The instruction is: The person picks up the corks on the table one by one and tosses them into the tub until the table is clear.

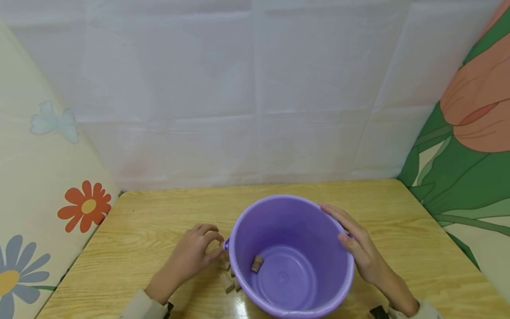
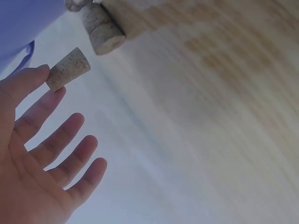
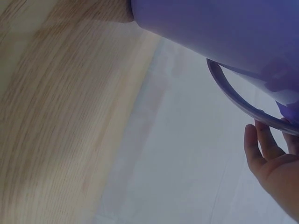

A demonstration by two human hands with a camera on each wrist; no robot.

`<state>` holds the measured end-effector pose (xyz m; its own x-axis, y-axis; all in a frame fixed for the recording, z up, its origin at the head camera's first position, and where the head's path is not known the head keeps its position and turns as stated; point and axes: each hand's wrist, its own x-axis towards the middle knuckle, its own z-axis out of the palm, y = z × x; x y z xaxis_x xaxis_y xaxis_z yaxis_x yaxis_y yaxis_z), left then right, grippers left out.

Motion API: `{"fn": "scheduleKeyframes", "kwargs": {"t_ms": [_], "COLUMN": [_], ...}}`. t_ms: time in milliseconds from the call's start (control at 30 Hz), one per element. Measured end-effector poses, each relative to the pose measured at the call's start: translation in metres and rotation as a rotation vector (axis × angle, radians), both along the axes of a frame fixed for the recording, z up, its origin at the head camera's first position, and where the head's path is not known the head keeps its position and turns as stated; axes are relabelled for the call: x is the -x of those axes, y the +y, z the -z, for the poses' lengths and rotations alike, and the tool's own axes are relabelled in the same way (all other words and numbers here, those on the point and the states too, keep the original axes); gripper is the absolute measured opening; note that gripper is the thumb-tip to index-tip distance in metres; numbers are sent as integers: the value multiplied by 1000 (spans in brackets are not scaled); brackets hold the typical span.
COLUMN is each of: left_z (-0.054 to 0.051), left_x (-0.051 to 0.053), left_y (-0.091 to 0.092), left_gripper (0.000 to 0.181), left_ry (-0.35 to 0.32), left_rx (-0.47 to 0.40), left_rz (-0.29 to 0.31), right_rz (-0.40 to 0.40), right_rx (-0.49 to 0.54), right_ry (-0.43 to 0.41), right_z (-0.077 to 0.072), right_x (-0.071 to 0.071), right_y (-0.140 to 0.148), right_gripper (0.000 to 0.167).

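Note:
A purple bucket (image 1: 292,226) stands on the table with its mouth facing me. One cork (image 1: 257,264) lies inside it, near the left of the bottom. My left hand (image 1: 193,250) is beside the bucket's left rim. Between its thumb and index finger it pinches a tapered cork (image 2: 68,70), while the other fingers are spread. More corks (image 1: 229,282) lie on the table against the bucket's left side, partly hidden by it. On the right, my right hand (image 1: 364,252) holds the bucket's rim, its fingers by the curved purple handle (image 3: 233,95).
The light wood-grain table (image 1: 167,208) ends at a pale sheet (image 1: 255,110) hung at the back. A flower-printed panel (image 1: 36,177) flanks the left edge, and another panel with a large tulip (image 1: 474,190) flanks the right.

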<state>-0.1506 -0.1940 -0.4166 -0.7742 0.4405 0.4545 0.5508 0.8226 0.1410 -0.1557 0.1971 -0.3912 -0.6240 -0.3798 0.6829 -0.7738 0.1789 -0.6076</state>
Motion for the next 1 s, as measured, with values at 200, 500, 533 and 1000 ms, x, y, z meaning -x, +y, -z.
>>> {"fn": "scheduleKeyframes", "kwargs": {"t_ms": [200,500,533,1000], "left_z": [-14,-40,-43,-74], "left_x": [1,4,4,4], "left_y": [-4,-8,-9,-3], "left_gripper": [22,22,23,22], "left_ry": [87,194,202,235], "left_rx": [-10,-34,-37,-80], "left_rz": [21,49,52,87], "right_rz": [-3,-7,-8,-13], "right_rx": [1,-1,-1,18], "right_ry": [-7,-7,-6,9], "right_z": [-1,-1,-1,-1], "right_x": [0,-1,-1,0], "right_y": [0,1,1,-1], "right_gripper": [55,55,55,54]}}
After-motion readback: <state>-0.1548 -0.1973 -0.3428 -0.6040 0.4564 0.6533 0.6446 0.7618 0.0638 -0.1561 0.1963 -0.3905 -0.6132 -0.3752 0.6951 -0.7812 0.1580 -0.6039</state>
